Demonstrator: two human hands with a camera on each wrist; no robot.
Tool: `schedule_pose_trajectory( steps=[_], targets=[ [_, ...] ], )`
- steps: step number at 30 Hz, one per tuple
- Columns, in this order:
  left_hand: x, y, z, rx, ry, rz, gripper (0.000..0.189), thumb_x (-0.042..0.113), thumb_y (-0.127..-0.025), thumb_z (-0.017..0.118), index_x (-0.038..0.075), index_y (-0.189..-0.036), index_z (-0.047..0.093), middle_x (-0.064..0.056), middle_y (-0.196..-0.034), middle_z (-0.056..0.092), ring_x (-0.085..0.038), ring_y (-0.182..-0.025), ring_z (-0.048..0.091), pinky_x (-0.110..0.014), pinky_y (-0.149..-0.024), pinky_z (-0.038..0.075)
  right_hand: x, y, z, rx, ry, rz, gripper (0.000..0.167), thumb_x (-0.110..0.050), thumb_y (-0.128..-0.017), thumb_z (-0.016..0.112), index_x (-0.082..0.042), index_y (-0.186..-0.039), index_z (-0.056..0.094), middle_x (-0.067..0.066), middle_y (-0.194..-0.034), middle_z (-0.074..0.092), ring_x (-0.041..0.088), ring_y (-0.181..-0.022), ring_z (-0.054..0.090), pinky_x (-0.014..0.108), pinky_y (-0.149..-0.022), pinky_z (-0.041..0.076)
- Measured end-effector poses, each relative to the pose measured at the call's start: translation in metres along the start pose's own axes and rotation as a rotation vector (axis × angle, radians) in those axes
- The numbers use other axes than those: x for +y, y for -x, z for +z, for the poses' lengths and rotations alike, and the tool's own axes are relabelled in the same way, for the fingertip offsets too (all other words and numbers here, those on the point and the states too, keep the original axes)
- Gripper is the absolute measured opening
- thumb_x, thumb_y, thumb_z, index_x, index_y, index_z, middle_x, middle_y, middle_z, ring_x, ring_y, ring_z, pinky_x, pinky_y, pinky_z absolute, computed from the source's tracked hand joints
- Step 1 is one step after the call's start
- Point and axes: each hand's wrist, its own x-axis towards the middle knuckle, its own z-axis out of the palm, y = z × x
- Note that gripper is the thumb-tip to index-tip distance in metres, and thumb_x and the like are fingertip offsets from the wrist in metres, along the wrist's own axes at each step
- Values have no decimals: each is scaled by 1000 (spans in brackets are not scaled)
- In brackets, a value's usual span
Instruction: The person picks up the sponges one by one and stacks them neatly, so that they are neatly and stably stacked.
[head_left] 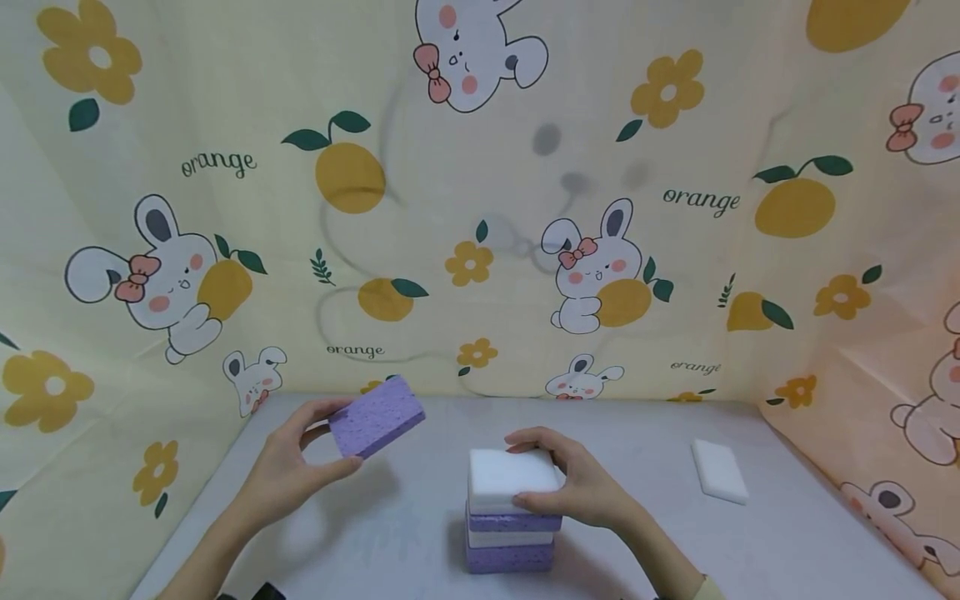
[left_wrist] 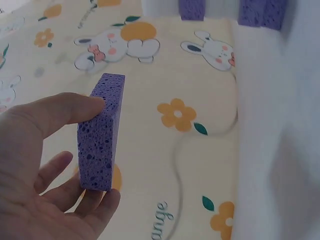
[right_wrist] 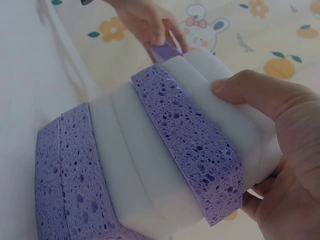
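Observation:
In the head view, my left hand holds a purple sponge up off the table, left of a stack. Thumb and fingers pinch this purple sponge by its edges in the left wrist view. My right hand grips the white sponge at the top of the stack, thumb on the near side and fingers behind. Layers below alternate: a purple band, a white band and purple sponges at the bottom. From the right wrist, paired white layers show between the purple ones.
A single white sponge lies flat on the right of the grey-white table. Behind and at both sides hangs a pale yellow cloth printed with rabbits and oranges. A dark object shows at the near edge.

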Motion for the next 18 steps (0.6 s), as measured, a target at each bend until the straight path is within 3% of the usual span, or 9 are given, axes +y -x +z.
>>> schedule_pose_trajectory(
  steps=[5,9,18],
  targets=[
    [18,1,6,-20,26,9,73,14,-72,90,13,-135,52,2,-134,53,-15,-122,50,-24,-100,44,0,0,0,0,-14,8,61,-18,-78,85,-21,-132,56,-1,-123,61,24,-105,58,33,-86,53],
    [36,-1,14,-62,114,33,71,14,-74,88,15,-136,52,1,-137,51,-19,-124,49,-27,-102,43,0,0,0,4,-23,3,64,-17,-78,85,-20,-133,55,0,-123,61,24,-105,58,32,-86,53],
    [59,-16,55,-190,220,62,69,15,-75,88,15,-135,53,2,-135,54,-18,-124,50,-34,-103,44,2,-1,0,21,-24,-33,75,-17,-75,87,-18,-139,47,3,-119,62,23,-100,61,32,-79,55]
  ],
)
